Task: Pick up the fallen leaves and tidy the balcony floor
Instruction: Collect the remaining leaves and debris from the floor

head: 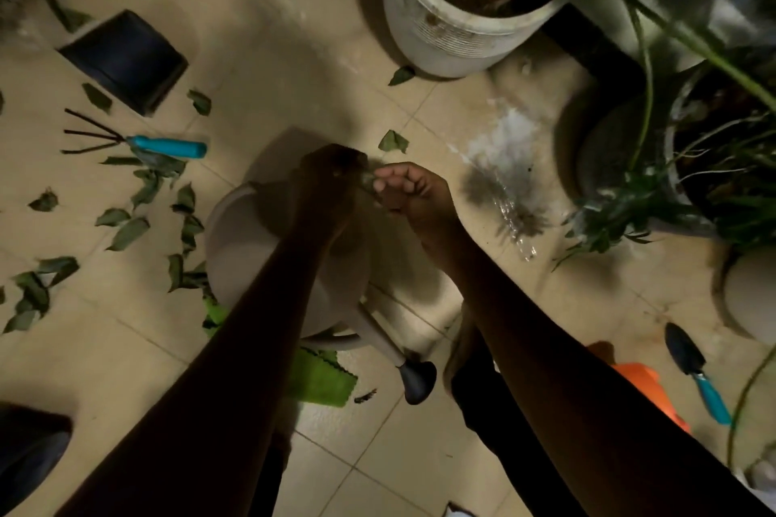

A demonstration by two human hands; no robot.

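Note:
Several green fallen leaves (126, 233) lie scattered on the beige tiled floor (273, 67) at the left. Two single leaves lie further right, one at the middle (392, 141) and one (401, 75) by the white pot. My left hand (331, 170) is in deep shadow and curled into a fist above a beige watering can (285, 256). My right hand (413, 191) is curled right beside it. A small greyish-green leaf piece (366, 180) shows between the two hands, with the fingertips of both on it.
A teal-handled hand rake (168, 146) and an upturned black pot (126, 59) lie at the left. A white planter (453, 38) stands at the top and more potted plants (693, 164) at the right. Also here are a wet patch (504, 189), a trowel (693, 369), a green cloth (323, 380) and an orange object (642, 386).

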